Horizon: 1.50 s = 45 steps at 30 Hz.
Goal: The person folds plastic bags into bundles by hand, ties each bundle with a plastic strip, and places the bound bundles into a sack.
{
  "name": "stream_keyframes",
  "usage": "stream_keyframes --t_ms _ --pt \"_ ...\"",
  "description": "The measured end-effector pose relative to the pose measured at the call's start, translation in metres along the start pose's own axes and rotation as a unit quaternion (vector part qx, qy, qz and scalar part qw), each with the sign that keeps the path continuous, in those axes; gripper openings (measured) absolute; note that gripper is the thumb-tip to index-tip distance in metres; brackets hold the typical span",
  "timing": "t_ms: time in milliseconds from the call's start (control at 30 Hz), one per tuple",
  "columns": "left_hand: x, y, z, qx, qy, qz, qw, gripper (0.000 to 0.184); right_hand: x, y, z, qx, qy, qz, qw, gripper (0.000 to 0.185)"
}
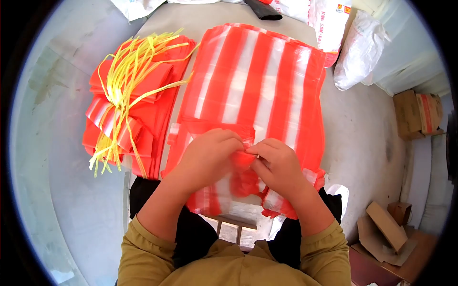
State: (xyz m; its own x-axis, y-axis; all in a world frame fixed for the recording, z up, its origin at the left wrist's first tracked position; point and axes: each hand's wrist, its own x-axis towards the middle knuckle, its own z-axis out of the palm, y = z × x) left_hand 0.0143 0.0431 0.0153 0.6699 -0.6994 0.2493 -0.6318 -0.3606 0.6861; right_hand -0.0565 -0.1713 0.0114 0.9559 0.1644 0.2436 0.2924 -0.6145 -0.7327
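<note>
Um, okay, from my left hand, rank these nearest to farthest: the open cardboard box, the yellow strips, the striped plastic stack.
From your left hand:
1. Striped plastic stack, right beneath it.
2. Yellow strips, off to the left.
3. Open cardboard box, far right, low in view.

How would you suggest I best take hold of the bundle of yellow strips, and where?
I'd close the left hand around the narrow waist of the bundle of yellow strips, coming from above: the strands draw together there but splay loosely at both ends, and they lie on top of the red pile.
</note>
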Motion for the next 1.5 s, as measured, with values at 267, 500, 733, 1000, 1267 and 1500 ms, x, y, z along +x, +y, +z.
stream_keyframes --t_ms 267,500,733,1000,1267,1500 --pt "0.006 -0.006 0.003 -0.219 -0.009 -0.245 0.945 0.007 -0.007 0.02 -0.074 -0.013 0.054 0.246 0.968 0.028" --pt "0.005 -0.015 0.004 -0.32 0.015 -0.272 0.907 0.01 -0.036 0.051 -0.082 -0.009 0.069 0.244 0.967 0.051" --pt "0.008 -0.009 0.002 -0.322 0.02 -0.285 0.903 0.009 -0.036 0.036 -0.093 0.238 -0.036 0.329 0.913 0.06" --pt "0.004 -0.018 0.004 -0.268 -0.032 -0.267 0.925 0.01 -0.05 0.028 -0.108 0.25 -0.334 0.171 0.893 0.048" --pt "0.004 -0.007 0.004 -0.117 -0.044 -0.119 0.985 0.021 -0.045 0.022 -0.12 0.218 -0.381 0.228 0.869 0.054" --pt "0.004 -0.007 0.004 -0.109 -0.04 -0.1 0.988 0.025 -0.042 0.028 -0.081 0.236 -0.171 0.266 0.919 0.047"
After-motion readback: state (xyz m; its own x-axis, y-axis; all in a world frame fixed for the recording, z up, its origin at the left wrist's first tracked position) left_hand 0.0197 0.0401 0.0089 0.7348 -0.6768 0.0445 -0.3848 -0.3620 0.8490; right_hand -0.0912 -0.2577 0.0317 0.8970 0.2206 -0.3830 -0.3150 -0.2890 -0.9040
